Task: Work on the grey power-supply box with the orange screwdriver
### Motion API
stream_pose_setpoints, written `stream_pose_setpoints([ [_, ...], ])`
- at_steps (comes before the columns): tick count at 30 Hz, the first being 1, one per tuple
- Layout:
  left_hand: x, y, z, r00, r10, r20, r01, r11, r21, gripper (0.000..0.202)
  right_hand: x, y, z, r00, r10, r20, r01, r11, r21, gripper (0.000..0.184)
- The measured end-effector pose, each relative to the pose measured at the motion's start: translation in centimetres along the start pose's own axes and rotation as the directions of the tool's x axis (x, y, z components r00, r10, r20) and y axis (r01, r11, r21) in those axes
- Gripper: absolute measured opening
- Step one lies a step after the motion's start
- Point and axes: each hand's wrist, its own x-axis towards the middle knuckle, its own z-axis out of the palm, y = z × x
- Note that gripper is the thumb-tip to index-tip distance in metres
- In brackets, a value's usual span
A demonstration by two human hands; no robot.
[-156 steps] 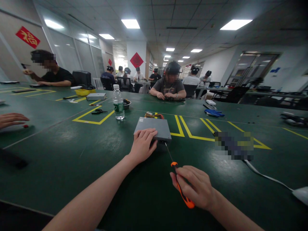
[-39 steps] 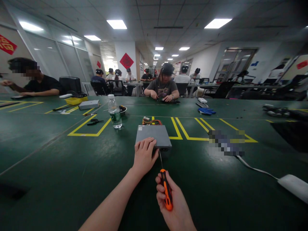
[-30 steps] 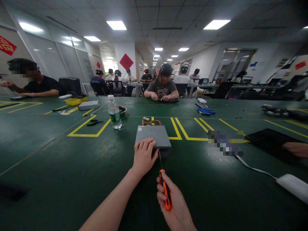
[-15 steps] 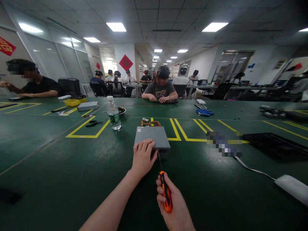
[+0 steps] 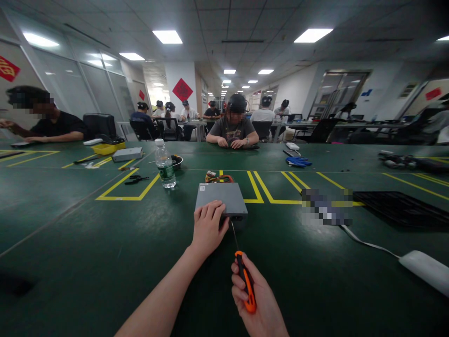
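Observation:
A grey metal computer power supply [image 5: 220, 194] lies on the green table, its bundle of coloured cables [image 5: 219, 178] at the far side. My left hand [image 5: 209, 224] grips its near left part, fingers over the top and thumb at the front face. In my right hand [image 5: 254, 290] is a screwdriver [image 5: 246, 283] with an orange and black handle, fingers wrapped round it. Its thin shaft points up and away to the power supply's front face, near the socket. Whether the tip touches a screw I cannot tell.
A water bottle [image 5: 164, 164] stands to the left, near black pliers [image 5: 136, 179] and a bowl [image 5: 177, 162]. On the right are a black panel [image 5: 400, 208], a white device [image 5: 426, 271] with a cable, and blue gloves [image 5: 298, 162]. A person [image 5: 233, 126] sits opposite.
My right hand has moved slightly right and down with the screwdriver, whose handle leans more to the right. My left hand stays on the power supply.

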Motion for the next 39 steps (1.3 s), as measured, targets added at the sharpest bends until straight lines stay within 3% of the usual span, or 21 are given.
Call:
stream_pose_setpoints([
  [6,0.0,-0.1,0.1,1.000,-0.004,0.015,0.004,1.000,-0.013,0.026,-0.1,-1.1,-0.9,0.997,-0.080,0.019,0.079,0.997,0.018,0.019],
  [16,0.0,-0.1,0.2,1.000,-0.003,-0.005,0.003,1.000,-0.015,0.025,0.7,-1.4,-1.2,0.994,-0.106,0.024,0.105,0.994,0.036,0.015],
  [21,0.0,-0.1,0.2,1.000,-0.002,-0.008,0.002,1.000,-0.009,0.026,1.0,-1.3,-1.2,0.987,-0.159,0.034,0.159,0.987,0.001,0.006],
  [24,0.0,-0.1,0.2,1.000,-0.004,-0.010,0.003,1.000,-0.019,0.026,0.6,-1.5,-1.0,0.994,-0.106,0.031,0.105,0.994,0.028,0.005],
  [30,0.0,-0.1,0.2,1.000,-0.005,0.000,0.005,1.000,-0.018,0.025,0.0,-2.4,-0.6,0.994,0.036,0.101,-0.045,0.995,0.086,0.020],
  [34,0.0,-0.2,0.2,1.000,-0.004,0.001,0.004,1.000,-0.013,0.025,0.2,-2.4,-0.6,0.990,0.018,0.141,-0.027,0.998,0.063,0.021],
  [39,0.0,-0.2,0.2,1.000,0.005,0.001,-0.005,1.000,-0.014,0.025,-0.1,-2.5,-0.8,0.994,-0.003,0.106,-0.005,0.997,0.077,0.012],
])
